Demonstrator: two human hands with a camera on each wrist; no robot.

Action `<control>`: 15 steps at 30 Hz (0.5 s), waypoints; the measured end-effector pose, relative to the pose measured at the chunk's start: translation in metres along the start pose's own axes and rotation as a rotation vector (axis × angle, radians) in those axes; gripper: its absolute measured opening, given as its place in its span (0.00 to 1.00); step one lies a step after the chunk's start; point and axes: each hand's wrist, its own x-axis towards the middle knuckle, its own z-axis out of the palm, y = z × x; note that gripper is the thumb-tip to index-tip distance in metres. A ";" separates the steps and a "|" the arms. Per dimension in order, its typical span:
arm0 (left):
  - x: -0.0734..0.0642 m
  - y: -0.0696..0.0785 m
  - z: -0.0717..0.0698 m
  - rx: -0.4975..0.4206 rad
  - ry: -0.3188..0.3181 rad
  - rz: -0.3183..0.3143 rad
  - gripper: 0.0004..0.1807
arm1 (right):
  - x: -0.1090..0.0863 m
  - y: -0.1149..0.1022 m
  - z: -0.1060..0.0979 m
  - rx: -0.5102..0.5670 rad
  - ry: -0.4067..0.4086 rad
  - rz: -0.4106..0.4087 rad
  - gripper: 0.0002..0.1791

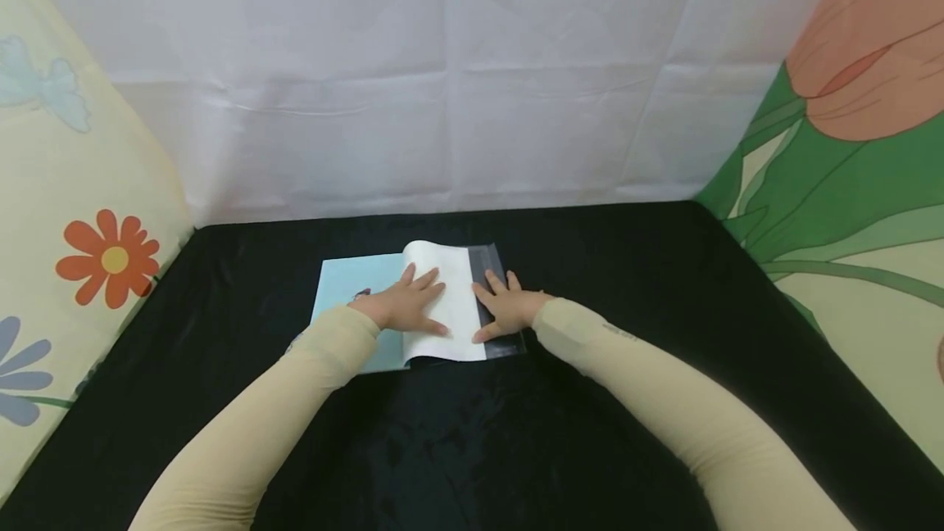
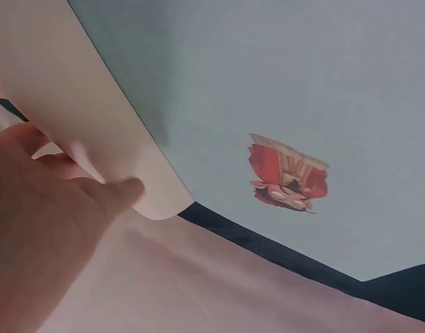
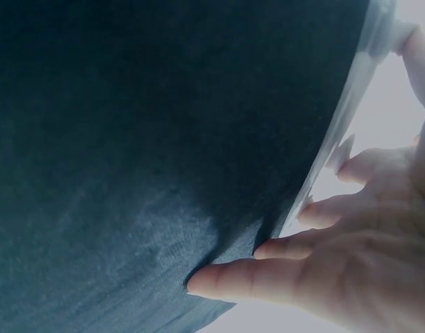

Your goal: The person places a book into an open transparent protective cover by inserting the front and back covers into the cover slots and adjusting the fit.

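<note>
A booklet lies open on the black cloth, with a light blue cover (image 1: 354, 273) on its left side and white pages (image 1: 442, 252) bulging up beside it. Past the white pages' right edge extends a clear plastic sleeve (image 1: 505, 348). My left hand (image 1: 404, 303) rests on the white pages with its fingers spread. Over the plastic, my right hand (image 1: 512, 308) is spread too, fingertips at the pages' right edge. The left wrist view shows a small printed figure (image 2: 288, 177) in red on the blue cover. Along the right hand's fingers runs the shiny plastic edge (image 3: 337, 121) in the right wrist view.
Black cloth (image 1: 457, 449) covers the table around the booklet. A white sheet (image 1: 442, 105) hangs behind its back edge. Printed floral panels stand on the left (image 1: 114, 170) and right (image 1: 848, 187).
</note>
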 end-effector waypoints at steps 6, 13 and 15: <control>-0.005 -0.007 -0.001 0.005 -0.016 0.017 0.49 | 0.001 -0.001 0.001 0.010 0.000 0.000 0.54; -0.008 -0.009 -0.002 -0.047 -0.014 0.009 0.54 | -0.001 -0.001 0.001 0.013 0.001 0.021 0.53; -0.009 -0.007 -0.002 -0.041 -0.014 0.006 0.54 | -0.001 0.000 0.000 0.019 0.003 0.018 0.54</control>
